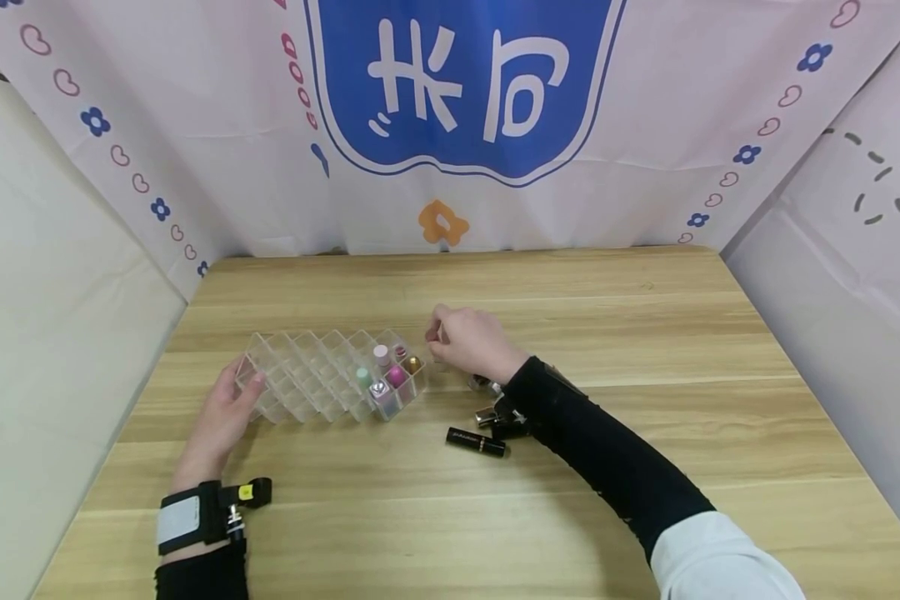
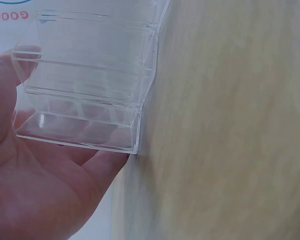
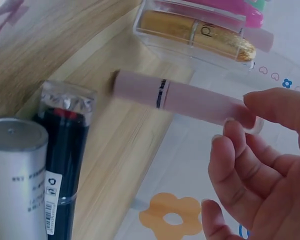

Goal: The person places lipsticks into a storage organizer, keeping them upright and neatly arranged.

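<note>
My left hand (image 1: 221, 412) grips the left end of a clear plastic lipstick organizer (image 1: 303, 379), thumb on its near side. In the left wrist view, fingers show through the see-through organizer (image 2: 85, 75). Several cosmetic tubes stand in its right-end compartments, among them a magenta lipstick (image 1: 396, 377) and a gold lipstick (image 3: 190, 32). Just right of that end, my right hand (image 1: 476, 340) is raised over the table. Between thumb and fingers it pinches a pale pink lipstick (image 3: 200, 102) by one end; the head view barely shows this tube.
A black lipstick (image 1: 476, 442) lies on the wooden table (image 1: 390, 517). More tubes sit beneath the right forearm, partly hidden. In the right wrist view, a silver-white tube (image 3: 17, 175) stands beside a dark clear-capped lipstick (image 3: 67, 150). A printed cloth (image 1: 232, 167) hangs behind.
</note>
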Action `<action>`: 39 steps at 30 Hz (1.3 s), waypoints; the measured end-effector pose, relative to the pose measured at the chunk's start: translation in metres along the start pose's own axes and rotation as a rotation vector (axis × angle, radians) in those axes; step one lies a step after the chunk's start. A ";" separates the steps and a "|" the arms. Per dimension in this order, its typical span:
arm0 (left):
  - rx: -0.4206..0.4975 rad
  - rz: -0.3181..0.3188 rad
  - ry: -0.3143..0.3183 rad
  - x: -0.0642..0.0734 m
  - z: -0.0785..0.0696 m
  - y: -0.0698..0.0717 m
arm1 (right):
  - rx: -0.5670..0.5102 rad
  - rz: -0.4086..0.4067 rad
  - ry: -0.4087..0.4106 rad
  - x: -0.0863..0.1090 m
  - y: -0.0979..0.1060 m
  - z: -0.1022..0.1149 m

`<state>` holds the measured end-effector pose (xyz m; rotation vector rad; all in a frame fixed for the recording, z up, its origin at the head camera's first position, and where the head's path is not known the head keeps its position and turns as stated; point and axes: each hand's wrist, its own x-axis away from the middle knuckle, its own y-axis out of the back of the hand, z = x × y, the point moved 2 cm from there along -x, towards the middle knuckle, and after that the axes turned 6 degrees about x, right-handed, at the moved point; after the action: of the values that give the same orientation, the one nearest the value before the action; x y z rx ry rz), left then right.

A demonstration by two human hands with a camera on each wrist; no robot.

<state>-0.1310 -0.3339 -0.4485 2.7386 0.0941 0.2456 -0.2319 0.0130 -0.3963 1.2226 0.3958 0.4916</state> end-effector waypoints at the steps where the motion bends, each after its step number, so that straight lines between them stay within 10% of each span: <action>1: 0.000 0.000 -0.002 0.000 0.000 0.000 | -0.016 -0.006 -0.002 0.000 0.001 0.000; 39: 0.010 0.014 -0.009 0.002 -0.003 -0.002 | -0.352 -0.242 0.159 0.021 0.040 0.037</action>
<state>-0.1295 -0.3313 -0.4463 2.7510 0.0741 0.2366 -0.2009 0.0061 -0.3478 0.7866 0.5590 0.4290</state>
